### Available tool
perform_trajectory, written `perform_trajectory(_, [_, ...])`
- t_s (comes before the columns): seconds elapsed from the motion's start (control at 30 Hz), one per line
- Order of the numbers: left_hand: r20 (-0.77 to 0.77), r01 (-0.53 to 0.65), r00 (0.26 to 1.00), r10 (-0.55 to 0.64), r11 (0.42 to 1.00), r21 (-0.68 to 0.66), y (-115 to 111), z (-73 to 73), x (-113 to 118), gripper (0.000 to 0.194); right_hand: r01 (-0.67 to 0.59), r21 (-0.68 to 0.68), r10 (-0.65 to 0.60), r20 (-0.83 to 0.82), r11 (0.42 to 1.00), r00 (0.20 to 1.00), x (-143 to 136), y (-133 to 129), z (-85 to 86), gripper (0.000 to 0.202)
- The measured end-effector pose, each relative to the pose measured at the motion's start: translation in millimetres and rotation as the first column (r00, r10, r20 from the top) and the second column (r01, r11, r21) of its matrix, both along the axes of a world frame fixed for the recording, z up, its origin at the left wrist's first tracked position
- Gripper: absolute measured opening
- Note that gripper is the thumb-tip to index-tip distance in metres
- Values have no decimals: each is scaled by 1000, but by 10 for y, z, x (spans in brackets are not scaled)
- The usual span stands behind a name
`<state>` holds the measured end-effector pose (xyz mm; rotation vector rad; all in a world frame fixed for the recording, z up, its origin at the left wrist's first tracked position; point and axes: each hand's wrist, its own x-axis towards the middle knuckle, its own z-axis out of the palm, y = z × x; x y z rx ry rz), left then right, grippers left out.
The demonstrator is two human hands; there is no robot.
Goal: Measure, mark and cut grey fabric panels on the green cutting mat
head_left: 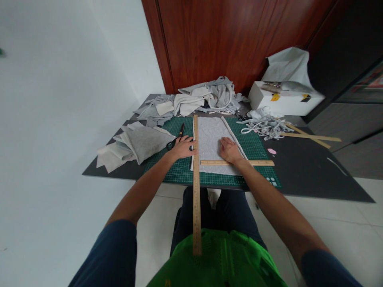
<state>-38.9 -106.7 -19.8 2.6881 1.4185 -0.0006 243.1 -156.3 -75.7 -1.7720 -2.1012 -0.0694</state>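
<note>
Grey fabric (209, 133) lies flat on a green cutting mat (257, 147). A long wooden ruler (196, 187) runs along the fabric's left edge and extends past the table's front edge. My left hand (182, 147) rests with fingers spread at this ruler's left side, fingertips touching it. Beside that hand are black scissors (181, 130), partly hidden by it. My right hand (229, 150) presses on the right part of the fabric, its fingers curled together; whether anything is under them is hidden. A shorter wooden ruler (260, 163) lies crosswise below it, passing under my right wrist.
Folded grey fabric (149, 141) lies at the left of the dark table (317, 175). Cloth scraps (221, 93) line the back. At the right are thin fabric strips (266, 124), crossed wooden strips (311, 136) and a white box (281, 101).
</note>
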Motion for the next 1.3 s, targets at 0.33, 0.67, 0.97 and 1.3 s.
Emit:
perform_trajectory(0.33, [-28,47,999,-46,997,54,-50,42,41,62,61,-54,-60,30,997,998,-35,-53,42,47])
perform_trajectory(0.67, [-77,147,985,-154,985,-96,-245,143,128,72,65,-77,-60,70,995,996,-81,-102,151,45])
perform_trajectory(0.97, [-82,141,985,-149,986,-90,-264,142,113,76,76,-139,-66,77,987,995,-76,-97,154,50])
perform_trajectory(1.3, [-76,150,985,-157,985,-82,-312,105,97,74,29,-80,-27,26,996,999,-29,-111,71,47])
